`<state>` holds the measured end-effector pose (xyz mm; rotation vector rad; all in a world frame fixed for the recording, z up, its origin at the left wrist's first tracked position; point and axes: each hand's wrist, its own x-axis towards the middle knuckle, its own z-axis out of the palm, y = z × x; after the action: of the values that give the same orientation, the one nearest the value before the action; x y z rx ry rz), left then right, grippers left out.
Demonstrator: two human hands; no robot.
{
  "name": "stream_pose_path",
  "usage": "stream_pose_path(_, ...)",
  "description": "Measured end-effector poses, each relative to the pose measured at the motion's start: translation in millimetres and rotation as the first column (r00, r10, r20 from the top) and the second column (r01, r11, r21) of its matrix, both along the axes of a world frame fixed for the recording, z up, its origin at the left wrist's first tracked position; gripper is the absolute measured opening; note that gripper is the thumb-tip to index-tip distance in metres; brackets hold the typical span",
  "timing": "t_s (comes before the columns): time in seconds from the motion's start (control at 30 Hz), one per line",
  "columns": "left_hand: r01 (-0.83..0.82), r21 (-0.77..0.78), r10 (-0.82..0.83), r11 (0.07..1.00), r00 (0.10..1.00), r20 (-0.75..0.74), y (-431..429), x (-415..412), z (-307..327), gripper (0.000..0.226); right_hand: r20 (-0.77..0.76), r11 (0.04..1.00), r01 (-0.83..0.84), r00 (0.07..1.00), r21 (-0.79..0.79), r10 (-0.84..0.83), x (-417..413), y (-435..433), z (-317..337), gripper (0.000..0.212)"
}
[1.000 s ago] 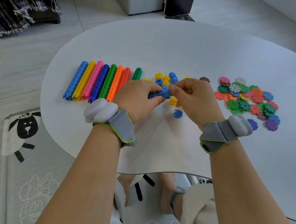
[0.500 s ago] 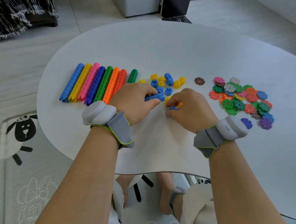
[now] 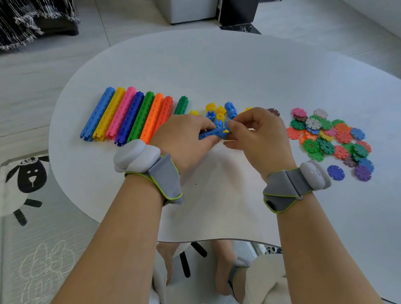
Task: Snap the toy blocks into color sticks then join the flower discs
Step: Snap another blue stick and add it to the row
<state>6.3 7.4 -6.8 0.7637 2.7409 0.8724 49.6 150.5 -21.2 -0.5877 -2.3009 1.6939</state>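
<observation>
- Blue stick (image 3: 211, 135), short and part-built, lies nearly level between the two hands, just above the white table (image 3: 224, 65); its left end is buried in the left hand (image 3: 186, 140), whose fingers curl around it with the thumb pressed on top.
- Right hand (image 3: 258, 138) meets the stick's right end: thumb and forefinger are pinched together there, seemingly on a small block (the piece itself is mostly hidden, so its colour is uncertain), while the other fingers fan loosely toward 12 o'clock.
- Loose blocks (image 3: 217, 112), blue and yellow, are scattered at 12 o'clock from the hands, close behind the fingertips.
- Finished sticks (image 3: 128, 116) lie side by side at 10 o'clock of the left hand: blue, yellow, pink, dark blue, green, orange, red, touching one another, with a short green stick (image 3: 182, 105) a little apart on their right.
- Flower discs (image 3: 331, 139) sit in a mixed heap at 3 o'clock, well clear of the right hand; one brown disc (image 3: 273, 112) lies alone between heap and blocks.
</observation>
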Motion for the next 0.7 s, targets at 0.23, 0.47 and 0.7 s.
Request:
stream_pose_path(0.23, -0.036, 0.027, 0.036, 0.999, 0.999, -0.015, -1.3, -3.0, -1.4, 0.021, 0.003, 0.981, 0.009, 1.000, -0.196, -0.009, 0.2, -3.4, 6.0, 0.010)
stream_pose_path(0.47, -0.059, 0.049, 0.062, 0.997, 0.997, -0.041, -1.5, -3.5, -0.4, 0.020, -0.016, 0.925, -0.009, 1.000, -0.381, 0.003, 2.3, -5.9, 11.4, 0.008)
stream_pose_path(0.7, -0.060, 0.057, 0.063, 0.997, 0.996, -0.062, -1.7, -4.0, -1.8, 0.019, -0.015, 0.912, -0.010, 1.000, -0.410, 0.004, 1.1, -5.1, 9.6, 0.006)
